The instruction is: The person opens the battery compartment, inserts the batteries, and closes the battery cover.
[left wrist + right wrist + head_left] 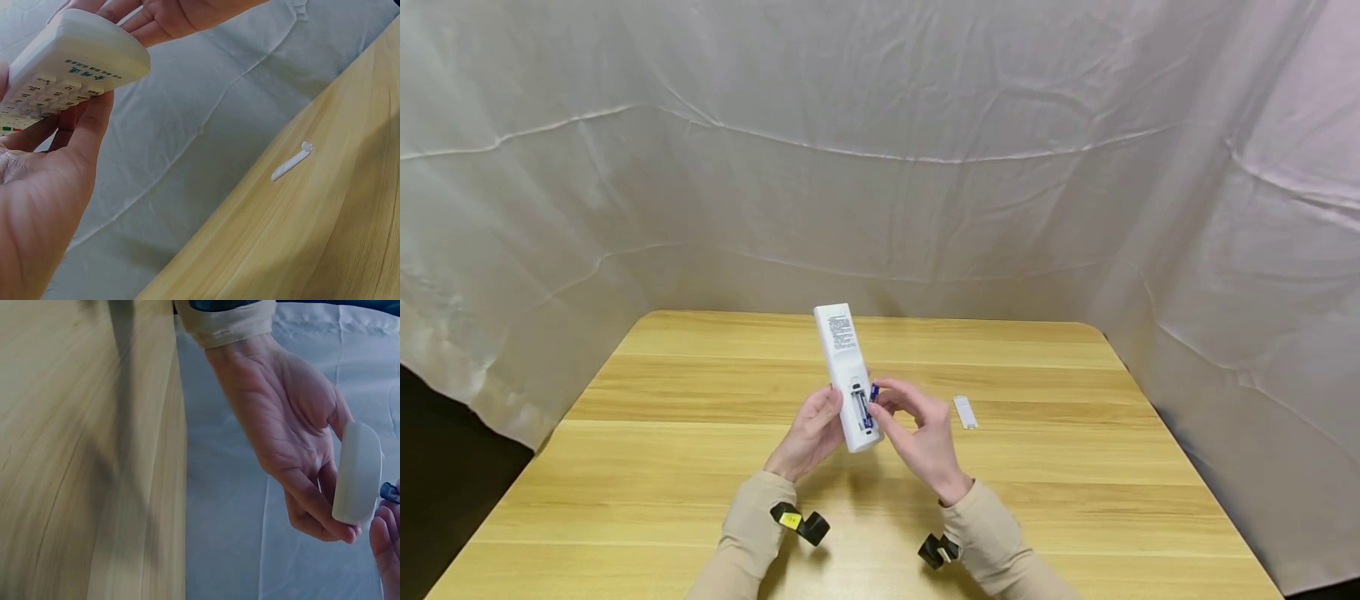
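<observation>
A white remote control [842, 367] is held up over the table by my left hand [811, 433], back side towards me. Its keys show underneath in the left wrist view, where the left fingers [87, 128] grip its sides. The battery compartment [859, 407] near its lower end is uncovered, with dark blue showing inside. At the compartment's right edge, thumb and index finger of my right hand [921, 429] pinch a small blue battery [875, 392]. Most of that battery is hidden by the fingers; one end of the battery [390, 492] shows beside the remote in the right wrist view.
The white battery cover [966, 412] lies on the wooden table [700, 500], to the right of my right hand. Pale cloth [880, 208] hangs behind the table and along its sides. A black camera mount sits on each wrist.
</observation>
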